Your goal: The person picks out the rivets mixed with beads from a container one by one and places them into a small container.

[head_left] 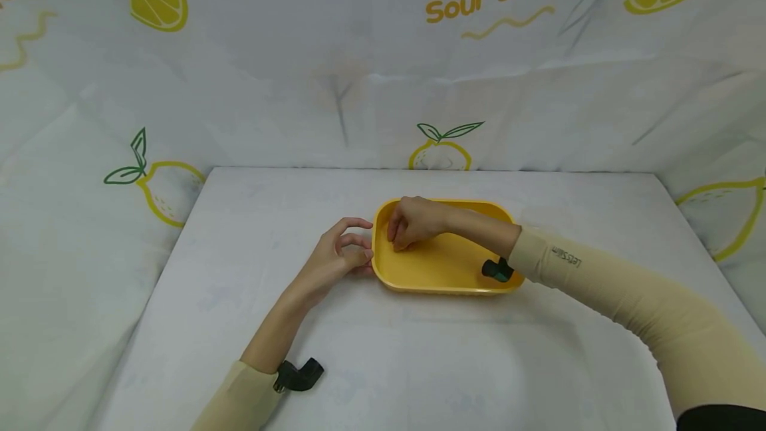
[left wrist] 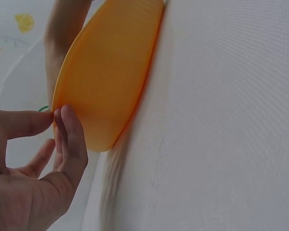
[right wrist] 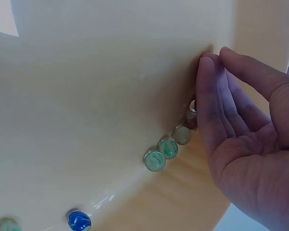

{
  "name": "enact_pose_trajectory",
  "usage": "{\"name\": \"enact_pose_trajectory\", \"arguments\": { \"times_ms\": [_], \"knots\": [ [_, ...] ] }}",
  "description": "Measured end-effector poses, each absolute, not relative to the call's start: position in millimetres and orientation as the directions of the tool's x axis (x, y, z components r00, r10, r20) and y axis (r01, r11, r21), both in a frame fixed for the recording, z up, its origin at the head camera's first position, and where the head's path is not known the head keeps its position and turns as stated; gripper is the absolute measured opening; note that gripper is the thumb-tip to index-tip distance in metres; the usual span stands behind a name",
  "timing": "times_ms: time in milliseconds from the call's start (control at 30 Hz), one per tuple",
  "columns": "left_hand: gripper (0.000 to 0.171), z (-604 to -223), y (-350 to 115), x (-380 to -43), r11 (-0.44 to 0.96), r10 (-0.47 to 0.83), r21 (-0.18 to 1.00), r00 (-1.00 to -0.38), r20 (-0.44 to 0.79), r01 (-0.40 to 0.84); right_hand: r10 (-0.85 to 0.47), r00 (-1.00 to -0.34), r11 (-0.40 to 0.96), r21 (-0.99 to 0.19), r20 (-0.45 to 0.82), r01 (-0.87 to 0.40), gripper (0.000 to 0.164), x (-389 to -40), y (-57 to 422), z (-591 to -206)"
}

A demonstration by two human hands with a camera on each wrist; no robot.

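Note:
A yellow tray [head_left: 445,265] lies on the white table. At its left end my left hand [head_left: 338,255] pinches the rim, one digit at the edge and the others along the outer wall in the left wrist view. My right hand [head_left: 415,223] reaches down inside the tray's left part, thumb tip close to the other fingertips; I cannot tell whether anything is between them. Beside those fingers, the right wrist view shows a row of glass marbles along the wall, among them a green-swirled marble [right wrist: 155,160] and a pale marble [right wrist: 182,135]. A blue marble [right wrist: 79,220] lies apart.
Another pale green marble [right wrist: 9,224] shows at the lower left of the right wrist view. A lemon-printed white cloth [head_left: 287,105] hangs behind and beside the white table [head_left: 467,364]. A dark wrist camera [head_left: 299,374] hangs by the left forearm, and another [head_left: 498,270] overlaps the tray.

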State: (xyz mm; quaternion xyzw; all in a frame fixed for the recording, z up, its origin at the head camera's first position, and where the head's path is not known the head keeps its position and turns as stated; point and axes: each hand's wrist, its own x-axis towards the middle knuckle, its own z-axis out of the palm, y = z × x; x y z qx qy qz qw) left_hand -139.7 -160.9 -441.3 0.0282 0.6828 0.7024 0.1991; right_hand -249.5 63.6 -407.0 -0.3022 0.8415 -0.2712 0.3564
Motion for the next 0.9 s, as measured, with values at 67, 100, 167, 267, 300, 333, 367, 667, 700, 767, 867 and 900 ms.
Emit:
{"name": "enact_pose_trajectory", "arguments": {
  "times_ms": [67,100,167,267,300,333,367,667,700,767,867,900],
  "knots": [
    [0.055,-441,-161,-140,0.012,0.322,0.973,-0.920,-0.223,-0.231,-0.702,-0.564,0.668,-0.675,-0.435,-0.313,0.013,-250,64,-408],
    [0.055,-442,-162,-140,0.013,0.324,0.973,-0.920,-0.220,-0.228,-0.703,-0.564,0.667,-0.676,-0.433,-0.312,0.013,-249,64,-408],
    [0.055,-442,-162,-140,0.012,0.329,0.973,-0.918,-0.220,-0.229,-0.706,-0.563,0.663,-0.680,-0.430,-0.313,0.013,-249,65,-407],
    [0.055,-441,-163,-140,0.014,0.337,0.973,-0.915,-0.221,-0.229,-0.713,-0.561,0.655,-0.686,-0.421,-0.317,0.013,-248,66,-406],
    [0.055,-441,-163,-140,0.015,0.340,0.973,-0.914,-0.221,-0.229,-0.715,-0.561,0.652,-0.688,-0.417,-0.320,0.013,-247,66,-406],
    [0.055,-441,-163,-140,0.017,0.342,0.973,-0.914,-0.221,-0.229,-0.720,-0.561,0.646,-0.691,-0.409,-0.325,0.013,-247,66,-405],
    [0.055,-441,-163,-140,0.018,0.343,0.973,-0.913,-0.220,-0.228,-0.724,-0.560,0.642,-0.692,-0.403,-0.331,0.012,-247,66,-405],
    [0.054,-441,-164,-140,0.017,0.350,0.973,-0.911,-0.220,-0.229,-0.726,-0.568,0.628,-0.709,-0.386,-0.321,0.011,-246,69,-412],
    [0.054,-441,-164,-140,0.017,0.349,0.973,-0.911,-0.220,-0.229,-0.728,-0.568,0.622,-0.717,-0.383,-0.314,0.012,-246,69,-413],
    [0.055,-441,-164,-140,0.016,0.348,0.973,-0.911,-0.219,-0.228,-0.736,-0.562,0.605,-0.739,-0.377,-0.297,0.013,-245,70,-414],
    [0.055,-441,-164,-141,0.013,0.349,0.974,-0.912,-0.217,-0.227,-0.747,-0.550,0.583,-0.766,-0.374,-0.270,0.014,-245,71,-415],
    [0.055,-442,-164,-141,0.011,0.350,0.974,-0.911,-0.217,-0.227,-0.748,-0.548,0.579,-0.771,-0.375,-0.263,0.014,-245,72,-415]
  ]
}}
